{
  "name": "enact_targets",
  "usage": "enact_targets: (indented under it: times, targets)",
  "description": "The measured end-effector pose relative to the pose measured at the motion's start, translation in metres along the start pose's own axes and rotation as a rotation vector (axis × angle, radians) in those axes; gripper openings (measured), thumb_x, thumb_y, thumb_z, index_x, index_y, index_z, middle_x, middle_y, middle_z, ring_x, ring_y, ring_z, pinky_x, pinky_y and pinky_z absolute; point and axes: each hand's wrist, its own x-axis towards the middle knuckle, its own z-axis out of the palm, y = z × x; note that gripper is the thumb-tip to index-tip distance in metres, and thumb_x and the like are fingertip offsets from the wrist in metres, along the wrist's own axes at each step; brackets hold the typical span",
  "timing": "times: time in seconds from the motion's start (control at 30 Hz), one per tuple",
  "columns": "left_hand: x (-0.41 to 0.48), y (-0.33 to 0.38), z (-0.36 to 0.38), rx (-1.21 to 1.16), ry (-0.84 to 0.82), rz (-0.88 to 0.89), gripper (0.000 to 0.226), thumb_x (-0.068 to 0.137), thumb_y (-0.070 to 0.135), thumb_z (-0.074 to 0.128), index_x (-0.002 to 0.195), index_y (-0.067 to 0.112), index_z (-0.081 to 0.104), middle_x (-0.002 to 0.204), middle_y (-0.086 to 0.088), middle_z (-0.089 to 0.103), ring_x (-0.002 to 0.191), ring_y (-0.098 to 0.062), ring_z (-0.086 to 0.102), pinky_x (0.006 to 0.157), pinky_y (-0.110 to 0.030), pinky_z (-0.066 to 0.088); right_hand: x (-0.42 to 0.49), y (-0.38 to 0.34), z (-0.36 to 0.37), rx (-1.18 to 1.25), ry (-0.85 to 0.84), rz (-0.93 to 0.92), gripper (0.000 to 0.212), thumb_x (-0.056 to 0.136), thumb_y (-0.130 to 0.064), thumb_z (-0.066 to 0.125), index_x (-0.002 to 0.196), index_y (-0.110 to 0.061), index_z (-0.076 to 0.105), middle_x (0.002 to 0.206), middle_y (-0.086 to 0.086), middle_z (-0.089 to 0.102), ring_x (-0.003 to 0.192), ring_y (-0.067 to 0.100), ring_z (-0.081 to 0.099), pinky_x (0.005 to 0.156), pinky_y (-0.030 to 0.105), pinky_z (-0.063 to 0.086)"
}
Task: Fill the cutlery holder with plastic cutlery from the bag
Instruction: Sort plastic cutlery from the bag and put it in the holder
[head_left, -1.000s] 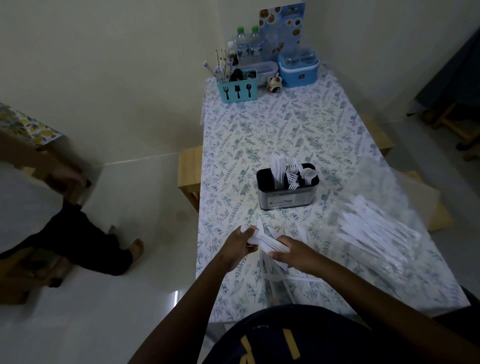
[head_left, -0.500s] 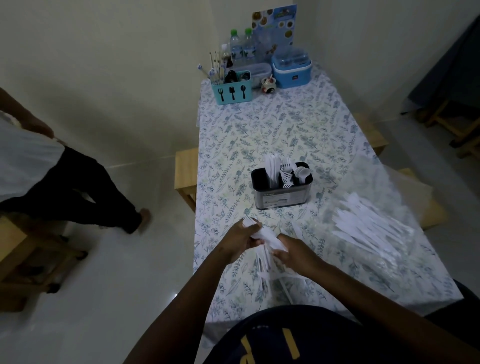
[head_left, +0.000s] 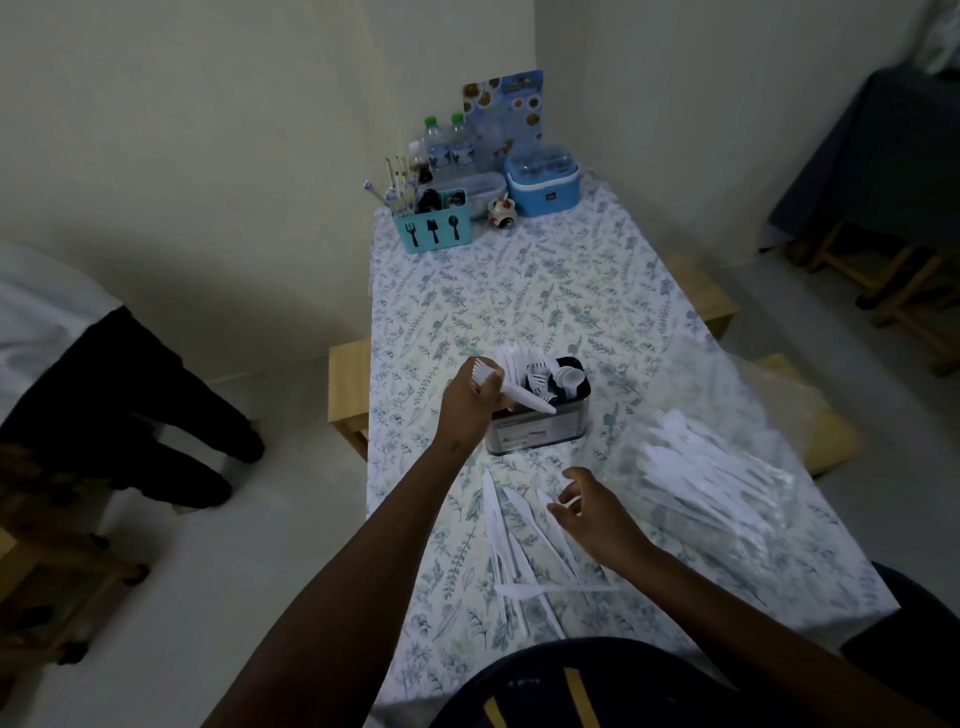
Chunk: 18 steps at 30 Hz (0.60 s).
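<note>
While the left hand grips a bundle of plastic knives, fingers and thumb curled round it near one end, the bundle lies slanted and close to level; its long axis runs from the fist, at upper left, down and to the right, with the free tips crossing in front of the near left corner of the cutlery holder. The holder stands on the table just beside and beyond this hand, on its right; white knives stand upright in its left section, forks in the middle, spoons on the right. The controlling relation is therefore angular: the bundle is already at the holder, touching or nearly touching its rim (which of the two cannot be told), but its axis is across the opening and not in line with it; as a judgement, the next move calls for tipping the bundle upright above the left section before lowering it.

The right hand hovers nearer the person, well apart from the holder, fingers loosely curled over the loose cutlery scattered on the cloth; a pale piece shows at its fingertips, but whether it is pinched cannot be told. The bag, clear and holding more white pieces, lies to the right of that hand.
</note>
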Motion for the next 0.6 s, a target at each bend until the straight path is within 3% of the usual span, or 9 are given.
enact_targets:
  times: [0.07,0.17,0.23,0.3,0.37,0.43,0.5,0.6]
  targets:
    - [0.008,0.005,0.006,0.031,0.008,0.016,0.01,0.099,0.022,0.052,0.098,0.013,0.057,0.089,-0.012,0.067,0.078,-0.027,0.07,0.062,-0.022,0.058,0.001,0.0,-0.004,-0.005,-0.004,-0.015,0.052,0.089,-0.031,0.062,0.133,-0.014,0.039,0.107,0.002,0.058,0.088,0.014,0.06,0.074,0.026,0.049]
    - [0.017,0.011,0.009,0.085,0.024,0.041,0.016,0.095,0.037,0.053,0.092,0.022,0.057,0.083,-0.005,0.068,0.079,-0.028,0.071,0.065,-0.029,0.058,0.003,0.0,-0.008,-0.011,0.013,-0.024,0.052,0.09,-0.031,0.061,0.134,-0.014,0.039,0.106,0.001,0.059,0.088,0.014,0.061,0.074,0.025,0.049]
    - [0.024,0.009,0.01,0.155,0.03,0.074,0.02,0.095,0.039,0.053,0.092,0.02,0.058,0.077,-0.002,0.068,0.07,-0.019,0.07,0.064,-0.03,0.054,0.004,0.001,-0.01,-0.008,0.025,-0.02,0.051,0.09,-0.031,0.061,0.133,-0.014,0.04,0.105,0.0,0.059,0.088,0.014,0.061,0.073,0.024,0.049]
    - [0.028,0.007,0.014,0.214,0.011,0.105,0.018,0.098,0.03,0.054,0.095,0.013,0.057,0.073,0.0,0.065,0.06,-0.005,0.064,0.058,-0.021,0.049,0.005,0.004,-0.01,-0.006,0.023,-0.018,0.051,0.09,-0.03,0.061,0.133,-0.014,0.04,0.104,0.0,0.059,0.087,0.013,0.061,0.073,0.025,0.049]
    - [0.029,0.007,0.019,0.272,-0.032,0.136,0.018,0.097,0.033,0.054,0.09,0.017,0.057,0.071,0.0,0.063,0.058,-0.004,0.062,0.058,-0.024,0.048,0.005,0.008,-0.011,-0.01,0.015,-0.014,0.05,0.09,-0.029,0.062,0.133,-0.014,0.041,0.103,-0.001,0.059,0.087,0.013,0.061,0.074,0.025,0.049]
    - [0.029,0.007,0.027,0.312,-0.09,0.176,0.025,0.096,0.047,0.048,0.08,0.031,0.06,0.071,-0.005,0.063,0.062,-0.013,0.063,0.063,-0.03,0.05,0.005,0.011,-0.011,-0.014,0.008,-0.013,0.049,0.09,-0.029,0.062,0.132,-0.014,0.041,0.102,-0.001,0.06,0.087,0.013,0.061,0.074,0.025,0.049]
    - [0.033,0.001,0.037,0.414,-0.129,0.209,0.033,0.097,0.048,0.043,0.076,0.032,0.063,0.077,-0.006,0.061,0.071,-0.012,0.058,0.069,-0.026,0.045,0.006,0.012,-0.012,-0.019,0.005,-0.016,0.048,0.09,-0.03,0.061,0.131,-0.014,0.042,0.102,-0.001,0.061,0.087,0.012,0.061,0.075,0.025,0.05]
    - [0.038,-0.007,0.046,0.597,-0.182,0.127,0.021,0.098,0.028,0.048,0.104,0.012,0.06,0.104,-0.008,0.056,0.094,-0.019,0.055,0.077,-0.027,0.038,0.008,0.013,-0.014,-0.027,0.004,-0.024,0.047,0.09,-0.031,0.061,0.13,-0.015,0.043,0.101,-0.002,0.061,0.089,0.012,0.061,0.076,0.027,0.051]
